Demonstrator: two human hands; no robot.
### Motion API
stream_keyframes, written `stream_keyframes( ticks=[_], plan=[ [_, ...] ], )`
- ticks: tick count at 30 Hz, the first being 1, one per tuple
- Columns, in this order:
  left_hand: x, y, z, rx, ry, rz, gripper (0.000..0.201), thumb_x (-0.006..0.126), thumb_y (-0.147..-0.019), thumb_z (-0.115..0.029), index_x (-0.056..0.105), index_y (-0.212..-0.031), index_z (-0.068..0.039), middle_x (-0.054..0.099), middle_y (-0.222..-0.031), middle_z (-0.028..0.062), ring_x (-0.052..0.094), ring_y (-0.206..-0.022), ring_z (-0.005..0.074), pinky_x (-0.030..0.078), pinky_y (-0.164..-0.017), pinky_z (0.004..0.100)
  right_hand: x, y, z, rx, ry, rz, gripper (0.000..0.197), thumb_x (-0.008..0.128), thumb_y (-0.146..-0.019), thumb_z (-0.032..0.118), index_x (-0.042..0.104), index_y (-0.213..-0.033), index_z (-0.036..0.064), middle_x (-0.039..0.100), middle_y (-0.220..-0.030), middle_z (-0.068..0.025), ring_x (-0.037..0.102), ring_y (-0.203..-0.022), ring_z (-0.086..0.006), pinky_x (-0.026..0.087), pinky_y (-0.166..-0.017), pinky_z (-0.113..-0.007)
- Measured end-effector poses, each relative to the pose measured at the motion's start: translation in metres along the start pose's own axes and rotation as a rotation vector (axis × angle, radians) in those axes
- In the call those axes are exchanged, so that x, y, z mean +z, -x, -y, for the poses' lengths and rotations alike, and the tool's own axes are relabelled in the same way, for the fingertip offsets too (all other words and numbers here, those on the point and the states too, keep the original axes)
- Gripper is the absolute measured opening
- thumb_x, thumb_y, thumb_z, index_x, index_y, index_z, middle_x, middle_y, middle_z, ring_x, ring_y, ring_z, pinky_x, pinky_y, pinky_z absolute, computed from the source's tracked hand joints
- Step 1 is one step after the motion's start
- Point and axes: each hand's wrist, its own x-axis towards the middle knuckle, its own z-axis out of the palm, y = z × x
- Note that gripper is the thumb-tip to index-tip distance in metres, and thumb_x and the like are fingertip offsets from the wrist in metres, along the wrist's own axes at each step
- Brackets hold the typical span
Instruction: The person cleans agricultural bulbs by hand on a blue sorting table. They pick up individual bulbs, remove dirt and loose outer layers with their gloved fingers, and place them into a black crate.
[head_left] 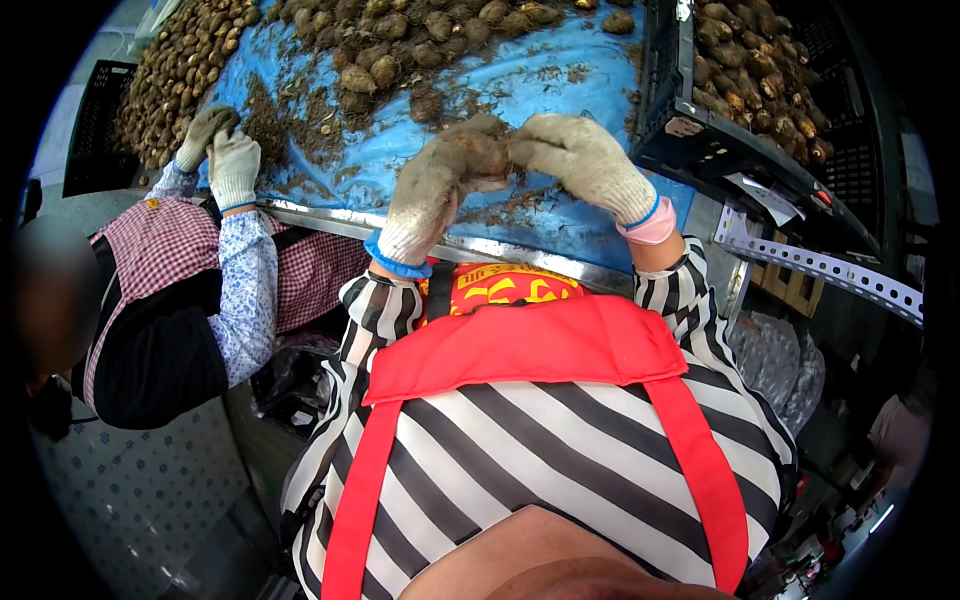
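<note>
A brown, hairy taro root (484, 153) is gripped in my left hand (428, 190), just above the blue plastic sheet (545, 90). Dirty white knitted gloves cover both hands. My right hand (585, 165) comes in from the other side, fingers pressed together, its tips against or very near the root's right side. Whether it pinches anything is hidden. Beyond my hands lies a heap of similar taro roots (385, 70) with loose soil and fibres around it. A single root (425, 103) rests close to my left fingers.
A black crate (690, 125) full of taro roots stands at the right. A perforated metal strip (820, 265) juts out below it. At the left, a co-worker's gloved hands (225, 155) are near another root pile (180, 75). The table's metal edge (480, 245) runs before me.
</note>
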Motion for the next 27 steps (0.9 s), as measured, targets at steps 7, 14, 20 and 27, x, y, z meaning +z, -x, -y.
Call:
stream_keyframes(
  ticks=[7,14,20,27],
  plan=[
    [-0.017,-0.005,-0.003,-0.012,-0.346,0.094,0.076,0.064,-0.098,-0.042,0.038,-0.145,0.013,0.064,-0.122,0.0185,0.066,-0.11,0.0266,0.057,-0.095,0.0407,0.022,0.005,-0.023,0.453,-1.036,-0.655,0.031,0.05,-0.103,0.019,0.068,-0.114,-0.0037,0.073,-0.11,-0.0124,0.07,-0.098,-0.0197,0.057,-0.09,-0.033],
    [0.0,-0.004,0.001,-0.082,-0.08,-0.074,0.062,0.067,-0.095,-0.026,0.045,-0.136,0.015,0.064,-0.118,0.0192,0.068,-0.104,0.0254,0.059,-0.089,0.0367,0.032,-0.005,0.025,0.142,-0.307,-0.33,0.027,0.065,-0.094,0.024,0.073,-0.111,0.0042,0.063,-0.128,-0.019,0.064,-0.112,-0.0277,0.055,-0.092,-0.038],
    [0.003,-0.009,-0.002,-0.175,-0.366,-0.242,0.053,0.062,-0.093,-0.013,0.045,-0.135,0.014,0.065,-0.117,0.0196,0.069,-0.101,0.0267,0.06,-0.088,0.0364,0.052,-0.014,0.017,0.414,-0.108,-0.402,0.023,0.069,-0.088,0.02,0.072,-0.106,0.0053,0.07,-0.113,-0.0162,0.067,-0.103,-0.0314,0.054,-0.09,-0.039],
    [0.008,-0.008,-0.01,-0.085,-0.249,-0.205,0.056,0.069,-0.086,-0.019,0.053,-0.128,0.015,0.069,-0.107,0.0184,0.071,-0.092,0.0216,0.059,-0.082,0.0314,0.034,-0.004,-0.008,0.539,-0.281,-0.378,0.033,0.064,-0.094,0.032,0.072,-0.109,0.0036,0.073,-0.105,-0.0154,0.07,-0.1,-0.0266,0.054,-0.091,-0.037]
  ],
)
